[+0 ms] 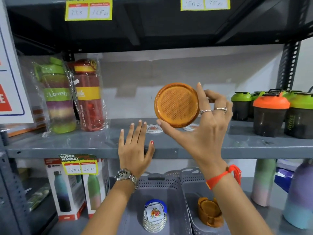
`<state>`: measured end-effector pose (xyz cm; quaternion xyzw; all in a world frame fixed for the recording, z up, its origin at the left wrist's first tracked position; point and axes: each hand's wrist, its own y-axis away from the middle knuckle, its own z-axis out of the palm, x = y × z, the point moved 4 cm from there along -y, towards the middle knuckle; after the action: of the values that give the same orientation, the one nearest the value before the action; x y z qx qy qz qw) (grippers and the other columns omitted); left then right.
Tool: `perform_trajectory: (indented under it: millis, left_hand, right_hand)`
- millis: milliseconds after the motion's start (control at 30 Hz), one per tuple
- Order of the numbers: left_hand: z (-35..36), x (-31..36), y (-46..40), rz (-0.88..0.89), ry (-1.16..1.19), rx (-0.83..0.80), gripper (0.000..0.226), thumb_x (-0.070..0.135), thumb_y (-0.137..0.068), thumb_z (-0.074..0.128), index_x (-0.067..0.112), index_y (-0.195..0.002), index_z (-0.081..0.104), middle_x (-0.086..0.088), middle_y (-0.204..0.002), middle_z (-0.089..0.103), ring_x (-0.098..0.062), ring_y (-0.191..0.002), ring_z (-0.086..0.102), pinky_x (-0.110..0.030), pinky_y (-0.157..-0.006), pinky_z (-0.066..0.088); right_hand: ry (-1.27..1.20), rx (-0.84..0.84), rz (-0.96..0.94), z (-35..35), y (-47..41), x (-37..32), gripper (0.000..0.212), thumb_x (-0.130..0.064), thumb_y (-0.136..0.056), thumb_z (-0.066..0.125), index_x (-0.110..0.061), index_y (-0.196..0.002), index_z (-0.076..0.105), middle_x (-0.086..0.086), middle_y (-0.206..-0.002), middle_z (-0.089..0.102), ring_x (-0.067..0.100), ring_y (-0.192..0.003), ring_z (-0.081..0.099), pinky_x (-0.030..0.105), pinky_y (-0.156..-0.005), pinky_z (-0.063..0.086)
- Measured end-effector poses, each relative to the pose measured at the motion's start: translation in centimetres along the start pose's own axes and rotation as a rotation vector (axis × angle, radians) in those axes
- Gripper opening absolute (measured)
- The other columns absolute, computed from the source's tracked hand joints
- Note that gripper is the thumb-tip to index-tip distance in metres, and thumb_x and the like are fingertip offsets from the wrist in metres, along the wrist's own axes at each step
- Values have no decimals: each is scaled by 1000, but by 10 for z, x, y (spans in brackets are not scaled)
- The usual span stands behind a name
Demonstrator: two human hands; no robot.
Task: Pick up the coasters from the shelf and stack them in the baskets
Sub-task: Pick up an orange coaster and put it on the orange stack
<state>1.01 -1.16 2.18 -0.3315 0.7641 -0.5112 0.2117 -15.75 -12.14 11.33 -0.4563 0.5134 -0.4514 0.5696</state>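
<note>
From the head camera, a grey metal shelf [237,146] runs across the middle of the view, with a dark shelf above it carrying yellow price tags [88,10] and slotted uprights at both sides. The right hand [203,126] pinches a round amber coaster [176,104] by its rim between thumb and fingers, lifted clear of the shelf with its patterned face toward the camera. The left hand [133,150] is spread open with nothing in it, fingers over the shelf's front edge. Two white printed coasters lie flat on the shelf: one [153,128] just beyond the left fingertips, another [192,127] partly hidden behind the amber one. Wrapped water bottles [72,95] stand at the left of this shelf, and shaker cups [271,114] with green and orange lids at the right. On the lower level sit two grey perforated baskets: the left basket [155,184] holds a stack of white printed coasters [155,216], the right basket [191,178] holds amber coasters in a holder [210,212]. Boxed bottles [67,189] stand to the left below a supermarket tag, pastel bottles [264,182] to the right
</note>
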Motion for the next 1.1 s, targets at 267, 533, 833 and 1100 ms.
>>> perform_trajectory:
  millis: [267,533,833,1100]
  left_hand:
    - [-5,4,-1,-1,0,35,51,44,-96,29,13,-136,34,-11,-138,51,-31,-130,45,-48,-112,17]
    - [-6,5,-1,11,15,39,51,37,-96,29,3,-127,50,-17,-129,58,-35,-124,50,-52,-107,23]
    - [2,10,4,50,-16,45,51,29,-95,32,8,-139,48,-8,-141,49,-29,-132,43,-51,-111,20]
    - [6,9,6,59,-22,163,46,25,-97,34,7,-135,53,-9,-136,54,-26,-128,48,-46,-111,23]
  right_hand:
    - [-102,68,-52,-29,-12,-25,96,-71,-58,70,0,-121,60,21,-109,56,18,-107,42,63,-88,41]
    - [-123,-111,74,-28,16,-9,93,-75,-54,67,-10,-120,61,12,-109,51,19,-107,43,46,-93,42]
    - [-111,-436,237,-19,143,50,92,-80,-51,64,-18,-119,60,-2,-107,45,10,-103,39,24,-86,38]
    - [436,-909,619,16,237,170,93,-84,-52,59,-15,-114,62,15,-123,53,35,-116,44,46,-95,37]
